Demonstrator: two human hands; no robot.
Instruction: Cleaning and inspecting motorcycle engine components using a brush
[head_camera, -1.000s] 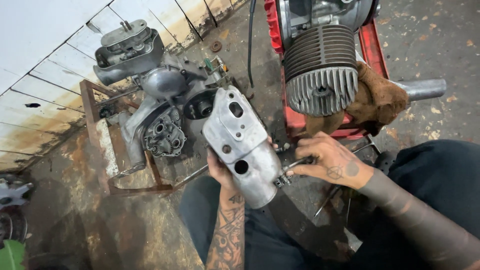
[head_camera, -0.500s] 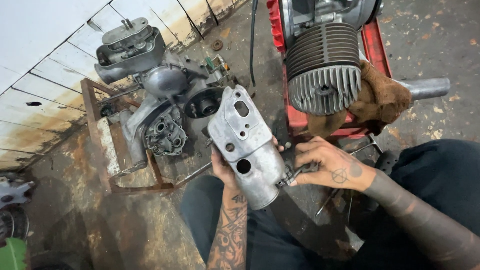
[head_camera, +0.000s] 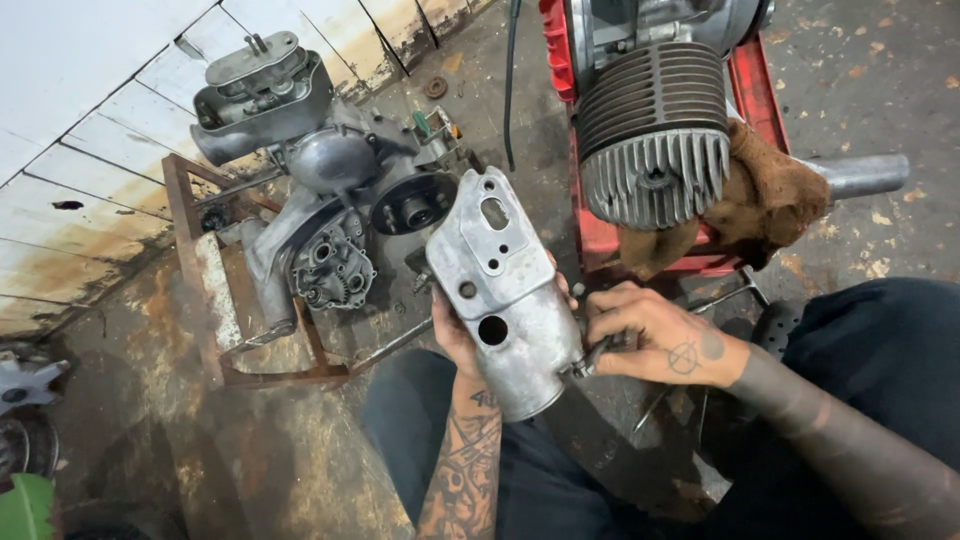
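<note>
My left hand grips a grey cast-aluminium engine cover from behind, holding it up over my lap with its flat holed end pointing away. At the cover's lower right side, my right hand pinches a small dark metal part against the cover's edge. Both forearms are tattooed. The fingers of the left hand are mostly hidden behind the cover.
A stripped engine block sits on a rusty metal stand to the left. A finned cylinder rests on a red frame with a brown rag. A grey pipe lies at right, on stained concrete floor.
The cover and both hands have shifted slightly up and to the right in view. The right hand stays at the cover's lower edge with the small part.
</note>
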